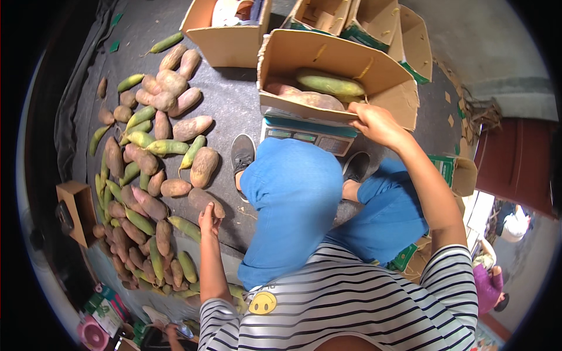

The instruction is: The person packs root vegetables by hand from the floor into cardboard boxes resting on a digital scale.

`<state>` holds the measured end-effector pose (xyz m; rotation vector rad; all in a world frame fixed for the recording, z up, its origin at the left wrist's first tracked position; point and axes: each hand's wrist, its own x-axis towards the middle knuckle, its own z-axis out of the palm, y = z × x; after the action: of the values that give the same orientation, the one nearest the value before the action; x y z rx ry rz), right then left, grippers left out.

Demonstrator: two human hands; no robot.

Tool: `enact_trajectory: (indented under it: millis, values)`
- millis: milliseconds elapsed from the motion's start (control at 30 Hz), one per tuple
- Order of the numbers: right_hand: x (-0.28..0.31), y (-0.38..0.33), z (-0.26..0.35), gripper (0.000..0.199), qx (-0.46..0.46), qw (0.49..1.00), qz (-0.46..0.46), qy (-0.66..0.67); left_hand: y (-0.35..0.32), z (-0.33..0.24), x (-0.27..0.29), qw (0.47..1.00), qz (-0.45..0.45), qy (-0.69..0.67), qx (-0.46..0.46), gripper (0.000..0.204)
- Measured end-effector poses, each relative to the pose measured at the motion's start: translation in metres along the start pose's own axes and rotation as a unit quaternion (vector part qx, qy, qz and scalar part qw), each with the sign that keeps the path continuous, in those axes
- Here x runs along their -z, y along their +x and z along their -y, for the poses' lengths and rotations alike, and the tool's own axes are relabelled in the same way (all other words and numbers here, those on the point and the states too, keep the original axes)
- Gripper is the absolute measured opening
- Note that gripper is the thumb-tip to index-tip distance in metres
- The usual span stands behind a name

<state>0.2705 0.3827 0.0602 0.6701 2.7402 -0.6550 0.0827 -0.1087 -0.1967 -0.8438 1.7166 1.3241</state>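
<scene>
Your hands: roots and box
Left hand (208,219) closing on a root (205,200) on the floor; right hand (374,121) grips box (345,61) rim, box sits on scale (307,133)

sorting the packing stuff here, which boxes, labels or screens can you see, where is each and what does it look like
Open cardboard box: on the scale, brown, holds radishes; right hand at its front edge.
Scale: under that box, flat, pale with a teal panel.
Brown cartons: behind, green-printed sides.
Carton: upper middle, open, brown.
Small brown box: far left.
Left hand: on a floor radish.
</scene>
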Motion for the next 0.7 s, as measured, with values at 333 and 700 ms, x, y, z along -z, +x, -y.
enact_trajectory:
  millis: [333, 700]
  values:
    - [-0.003, 0.000, -0.006, 0.018, 0.021, 1.000, 0.001, 0.002, -0.229, -0.175, -0.185, 0.717, 0.148, 0.119, -0.671, 0.057]
    - [-0.005, 0.000, -0.008, 0.021, 0.037, 0.999, -0.020, 0.004, -0.222, -0.194, -0.253, 0.467, 0.058, 0.359, -0.806, 0.042]
